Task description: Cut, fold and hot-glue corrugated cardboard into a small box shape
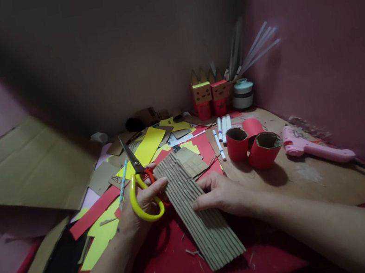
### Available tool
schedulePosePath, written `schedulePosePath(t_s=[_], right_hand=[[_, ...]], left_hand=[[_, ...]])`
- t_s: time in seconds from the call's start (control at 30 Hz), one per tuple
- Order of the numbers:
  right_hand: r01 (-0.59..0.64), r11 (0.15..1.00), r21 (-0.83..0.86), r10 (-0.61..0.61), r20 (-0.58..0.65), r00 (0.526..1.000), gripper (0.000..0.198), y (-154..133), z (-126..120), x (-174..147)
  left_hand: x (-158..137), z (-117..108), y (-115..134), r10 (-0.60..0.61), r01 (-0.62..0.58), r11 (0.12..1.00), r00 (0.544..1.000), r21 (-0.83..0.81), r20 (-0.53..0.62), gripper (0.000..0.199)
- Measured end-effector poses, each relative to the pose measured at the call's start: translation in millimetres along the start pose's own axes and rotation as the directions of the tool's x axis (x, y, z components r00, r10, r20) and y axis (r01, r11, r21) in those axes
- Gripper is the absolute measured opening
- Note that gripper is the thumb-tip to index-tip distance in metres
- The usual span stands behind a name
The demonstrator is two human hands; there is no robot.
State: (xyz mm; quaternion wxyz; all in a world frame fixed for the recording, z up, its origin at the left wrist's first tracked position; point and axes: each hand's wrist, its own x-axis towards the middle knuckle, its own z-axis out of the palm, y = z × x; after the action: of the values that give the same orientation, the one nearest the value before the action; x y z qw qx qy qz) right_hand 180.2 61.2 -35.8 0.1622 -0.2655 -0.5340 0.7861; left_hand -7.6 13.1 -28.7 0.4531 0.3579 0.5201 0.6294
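A long strip of corrugated cardboard (201, 213) with exposed ridges is held slantwise above the red table cover, in the head view. My left hand (146, 199) pinches its upper left end, thumb on top. Scissors (132, 157) with one yellow and one red handle rest at that same hand, the yellow loop around part of it and the blades pointing up and away. My right hand (219, 193) grips the strip's right edge, its thumb on the ridged face and its other fingers partly hidden beneath.
Red paper-covered tubes (265, 152) stand on a cardboard sheet (332, 185), near a pink glue gun (314, 144) and white markers (225, 129). Coloured paper scraps (150, 144) cover the left. Decorated red figures (204, 102) and a lidded jar (243, 95) stand behind; a large cardboard piece (32, 165) leans left.
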Motion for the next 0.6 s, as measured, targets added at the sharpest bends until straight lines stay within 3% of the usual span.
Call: schedulePosePath(t_s=[0.17,0.4,0.6], right_hand=[[0.046,0.997,0.063,-0.047,0.014,0.999,0.021,-0.5,2.6,-1.1],[-0.054,0.961,0.271,0.039,0.06,0.997,0.033,5.0,1.7,4.4],[-0.02,0.981,0.195,0.018,0.015,1.0,0.01,1.6,6.6,3.9]], left_hand=[[-0.3,2.9,-1.0,0.005,-0.006,1.0,1.0,-0.017,-0.02,0.061],[-1.6,2.5,-1.8,0.038,-0.033,0.998,0.995,0.061,-0.09,0.068],[-3.0,3.4,0.4,0.072,-0.053,0.981,0.992,0.185,-0.101,0.057]])
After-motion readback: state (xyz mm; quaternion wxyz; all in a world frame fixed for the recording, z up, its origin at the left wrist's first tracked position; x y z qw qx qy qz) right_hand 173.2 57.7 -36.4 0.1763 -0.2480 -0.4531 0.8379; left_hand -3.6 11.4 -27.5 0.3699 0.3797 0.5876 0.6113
